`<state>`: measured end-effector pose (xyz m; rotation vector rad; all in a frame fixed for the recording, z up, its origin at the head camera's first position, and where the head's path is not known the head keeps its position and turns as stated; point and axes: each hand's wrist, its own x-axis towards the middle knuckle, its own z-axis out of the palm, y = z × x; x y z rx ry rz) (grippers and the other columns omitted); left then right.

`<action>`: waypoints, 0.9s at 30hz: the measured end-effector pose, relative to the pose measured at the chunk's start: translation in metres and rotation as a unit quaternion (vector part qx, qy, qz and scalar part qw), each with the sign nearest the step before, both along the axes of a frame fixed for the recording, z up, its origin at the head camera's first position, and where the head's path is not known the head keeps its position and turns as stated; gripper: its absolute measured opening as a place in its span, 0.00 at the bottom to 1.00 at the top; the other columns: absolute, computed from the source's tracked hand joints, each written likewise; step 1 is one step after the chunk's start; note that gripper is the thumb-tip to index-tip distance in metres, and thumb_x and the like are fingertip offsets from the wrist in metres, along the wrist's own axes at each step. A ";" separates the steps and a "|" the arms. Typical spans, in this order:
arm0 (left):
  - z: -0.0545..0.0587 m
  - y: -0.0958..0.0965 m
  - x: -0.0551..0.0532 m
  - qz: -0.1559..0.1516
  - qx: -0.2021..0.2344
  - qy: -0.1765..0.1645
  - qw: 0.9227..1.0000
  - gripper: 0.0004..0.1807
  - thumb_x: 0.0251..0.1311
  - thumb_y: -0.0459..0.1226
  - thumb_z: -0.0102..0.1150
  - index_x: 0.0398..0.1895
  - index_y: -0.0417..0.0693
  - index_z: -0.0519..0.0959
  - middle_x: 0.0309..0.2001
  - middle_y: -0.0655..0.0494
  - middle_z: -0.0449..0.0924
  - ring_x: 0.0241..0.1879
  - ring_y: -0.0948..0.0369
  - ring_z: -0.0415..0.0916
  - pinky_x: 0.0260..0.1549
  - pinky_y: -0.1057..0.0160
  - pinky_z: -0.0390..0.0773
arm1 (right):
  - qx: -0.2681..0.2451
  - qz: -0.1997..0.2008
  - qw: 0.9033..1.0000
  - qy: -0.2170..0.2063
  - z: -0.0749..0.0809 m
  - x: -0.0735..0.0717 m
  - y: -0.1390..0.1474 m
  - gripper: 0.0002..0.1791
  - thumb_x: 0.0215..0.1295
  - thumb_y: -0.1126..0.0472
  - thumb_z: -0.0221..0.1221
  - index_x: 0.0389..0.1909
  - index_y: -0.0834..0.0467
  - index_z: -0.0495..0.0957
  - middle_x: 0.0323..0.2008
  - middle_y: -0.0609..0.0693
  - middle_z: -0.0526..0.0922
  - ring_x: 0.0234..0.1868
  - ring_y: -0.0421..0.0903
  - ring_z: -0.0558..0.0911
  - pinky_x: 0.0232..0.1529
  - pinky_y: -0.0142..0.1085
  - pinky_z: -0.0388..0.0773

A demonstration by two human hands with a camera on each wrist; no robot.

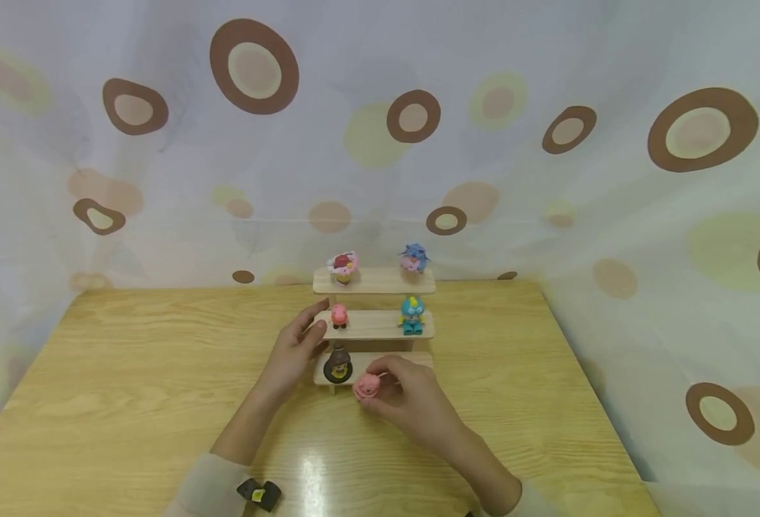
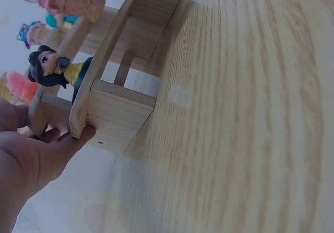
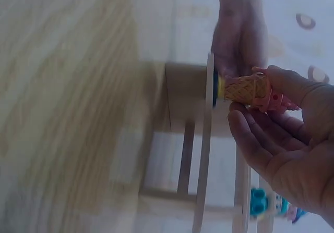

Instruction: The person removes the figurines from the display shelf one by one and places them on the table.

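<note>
At the left end of a three-tiered wooden stand (image 1: 372,327), the left hand (image 1: 292,352) grips the wood, its digits set on either side of the middle board's end; well to its right, on the near side, the right hand (image 1: 415,398) pinches a pink ice-cream-cone figure (image 1: 366,386) between thumb and fingers, so the two hands are apart, each clamped on its own thing; the cone hangs just above the lowest board near its front edge, clear of the wood, with its waffle-patterned part turned toward the board.

Left of the cone, on that same lowest board, sits a dark-haired figure (image 2: 57,71) in yellow; on the middle board a small pink figure (image 1: 339,316) stands at the left, close to the left hand, and a teal figure (image 1: 412,316) sits at the right; on the far, highest board a figure in a red and white hat (image 1: 343,266) is at the left, a blue-topped figure (image 1: 414,258) at the right.

Beneath the stand lies a wood-grain table (image 1: 160,380); a pale curtain (image 1: 328,143) with brown rings hangs behind; a black bow (image 1: 260,494) marks the left cuff.
</note>
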<state>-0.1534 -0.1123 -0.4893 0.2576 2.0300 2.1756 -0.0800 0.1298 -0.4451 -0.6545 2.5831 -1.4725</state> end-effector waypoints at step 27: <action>-0.001 0.001 0.002 0.007 0.010 0.005 1.000 0.27 0.85 0.41 0.46 0.81 0.44 0.62 0.83 0.48 0.55 0.79 0.45 0.58 0.72 0.42 0.70 | 0.082 0.109 0.989 0.054 -0.039 0.007 -0.076 0.11 0.64 0.60 0.75 0.39 0.54 0.80 0.37 0.40 0.82 0.39 0.28 0.81 0.40 0.23 0.82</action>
